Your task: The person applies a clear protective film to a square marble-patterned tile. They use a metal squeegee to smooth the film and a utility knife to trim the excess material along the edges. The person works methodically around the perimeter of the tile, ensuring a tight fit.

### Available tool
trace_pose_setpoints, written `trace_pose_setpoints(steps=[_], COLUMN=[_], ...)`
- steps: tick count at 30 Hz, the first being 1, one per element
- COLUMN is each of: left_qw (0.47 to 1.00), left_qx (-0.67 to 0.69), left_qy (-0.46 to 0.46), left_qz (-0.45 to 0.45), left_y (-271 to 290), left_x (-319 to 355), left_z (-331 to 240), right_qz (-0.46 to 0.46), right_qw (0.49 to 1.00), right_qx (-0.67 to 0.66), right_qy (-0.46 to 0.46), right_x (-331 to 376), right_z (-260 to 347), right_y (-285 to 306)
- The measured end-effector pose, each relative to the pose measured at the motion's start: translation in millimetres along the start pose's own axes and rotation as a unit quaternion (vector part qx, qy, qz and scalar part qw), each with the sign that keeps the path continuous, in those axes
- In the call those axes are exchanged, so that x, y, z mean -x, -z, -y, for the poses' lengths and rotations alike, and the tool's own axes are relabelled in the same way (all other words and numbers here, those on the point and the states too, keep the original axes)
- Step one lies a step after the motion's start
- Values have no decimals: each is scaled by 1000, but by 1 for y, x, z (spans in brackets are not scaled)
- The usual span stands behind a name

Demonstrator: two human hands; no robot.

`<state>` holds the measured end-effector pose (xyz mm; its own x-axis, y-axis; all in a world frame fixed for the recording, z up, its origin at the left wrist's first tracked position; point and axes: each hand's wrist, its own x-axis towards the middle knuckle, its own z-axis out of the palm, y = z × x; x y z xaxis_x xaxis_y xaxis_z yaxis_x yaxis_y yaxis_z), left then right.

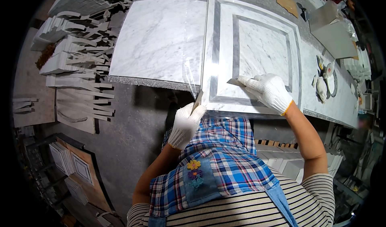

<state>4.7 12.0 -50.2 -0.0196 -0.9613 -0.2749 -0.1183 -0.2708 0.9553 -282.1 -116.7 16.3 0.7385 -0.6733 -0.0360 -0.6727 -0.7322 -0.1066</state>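
A square white marble panel (261, 46) with two grey inlaid frames lies on the bench in front of me. My right hand (268, 89), in a white knit glove, rests over its near part. Its fingers close on a small flat grey scraper-like blade (233, 81), whose tip touches the surface. My left hand (187, 120), gloved too, is at the panel's near left corner. Its thumb and fingers pinch a thin grey strip-like piece (198, 99), its kind unclear. Clear plastic film (189, 72) runs up along the panel's left edge from there.
A plain white marble slab (157, 42) lies left of the panel. Several stacks of thin stone strips (76, 58) stand farther left. Right are small tools and a tape roll (331, 80) on a marble slab, and a cardboard box (331, 30). Framed tiles (82, 168) lean lower left.
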Motion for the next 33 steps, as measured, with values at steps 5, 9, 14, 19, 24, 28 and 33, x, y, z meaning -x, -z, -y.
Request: trace_pose_setpoints(steps=[5, 9, 14, 19, 24, 28, 33], left_qw=[997, 996, 997, 999, 993, 992, 999], left_qx=[28, 32, 28, -20, 54, 63, -28], left_qy=[77, 81, 67, -27, 108, 107, -6], left_qz=[-12, -5, 1, 19, 3, 2, 15], left_y=[-1, -1, 1, 2, 0, 0, 1], left_x=[-1, -1, -1, -1, -1, -1, 1], left_z=[-9, -8, -15, 2, -13, -14, -1], right_qz=[27, 34, 33, -19, 97, 38, 54], right_qw=[1000, 999, 994, 988, 974, 972, 971], right_qx=[-7, -34, -70, -124, -117, -154, -165], right_qy=[5, -24, -83, -91, -171, -173, -163], right_x=[0, -1, -2, 3, 4, 8, 7], right_z=[-5, 7, 25, 28, 39, 42, 40], right_y=[0, 5, 3, -10, -2, -8, -4])
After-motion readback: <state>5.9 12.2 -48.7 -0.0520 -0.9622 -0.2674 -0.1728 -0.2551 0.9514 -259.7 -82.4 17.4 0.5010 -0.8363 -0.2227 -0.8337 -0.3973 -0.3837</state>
